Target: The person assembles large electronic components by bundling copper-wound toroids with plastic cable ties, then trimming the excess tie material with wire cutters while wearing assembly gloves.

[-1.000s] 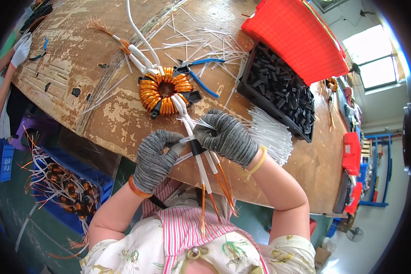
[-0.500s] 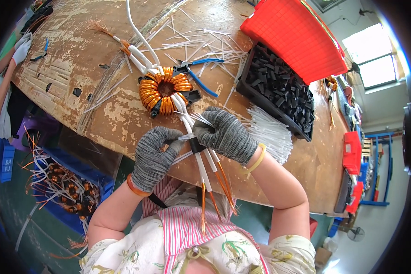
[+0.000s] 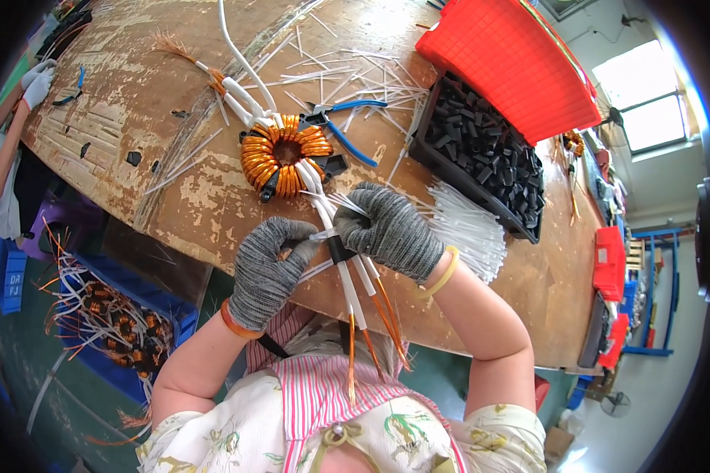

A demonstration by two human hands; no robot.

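A toroidal coil (image 3: 252, 162) wound with copper wire lies on the worn bench, and its white-sleeved leads (image 3: 343, 288) run toward me, ending in bare copper strands. Around the leads, between my hands, is a black piece (image 3: 338, 251). My left hand (image 3: 265, 272), in a grey knit glove, pinches a white cable tie (image 3: 320, 235) beside that black piece. My gloved right hand (image 3: 390, 232) is closed at the other side of the leads, with several white cable ties (image 3: 345, 203) sticking out of its fingers. Its fingertips are partly hidden.
Blue-handled cutters (image 3: 343, 142) lie behind the coil, near scattered white strips. At the right are a pile of cable ties (image 3: 469, 232), a black tray (image 3: 465, 189) of small black parts and a red bin (image 3: 505, 67). A blue crate (image 3: 185, 319) holds coils. Another person's gloved hands (image 3: 37, 87) show far left.
Both hands stay nearly in place at the leads, with only a slight shift of the fingers around the cable tie. The coil has not moved.
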